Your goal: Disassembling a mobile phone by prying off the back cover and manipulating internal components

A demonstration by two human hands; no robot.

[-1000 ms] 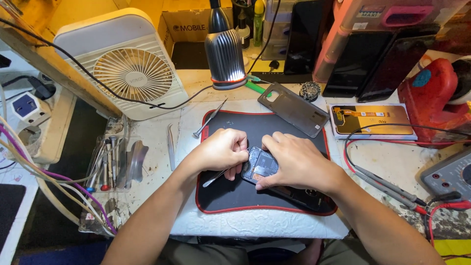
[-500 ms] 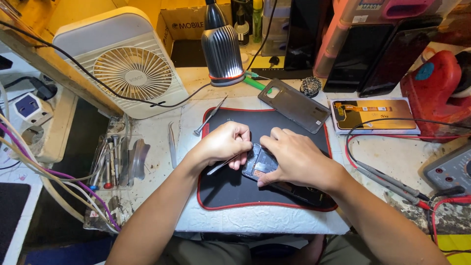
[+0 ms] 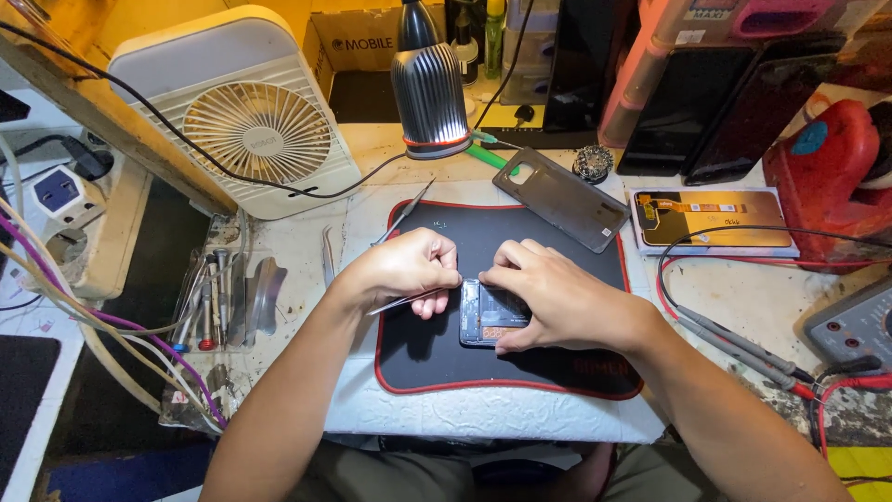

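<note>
one view only, from a camera on the person's head; it looks steeply down and forward over a cluttered workbench [image 3: 307, 251]; close in, both forearms enter from the bottom edge; the black work mat [image 3: 548, 260] sits at centre; no second view shares the scene

At frame centre, the left hand [image 3: 406, 270] pinches tweezers [image 3: 405, 301] beside an opened phone [image 3: 485, 316] steadied by the right hand [image 3: 555, 297] on a black mat [image 3: 437, 358]; fan [image 3: 255, 130] upper left.
</note>
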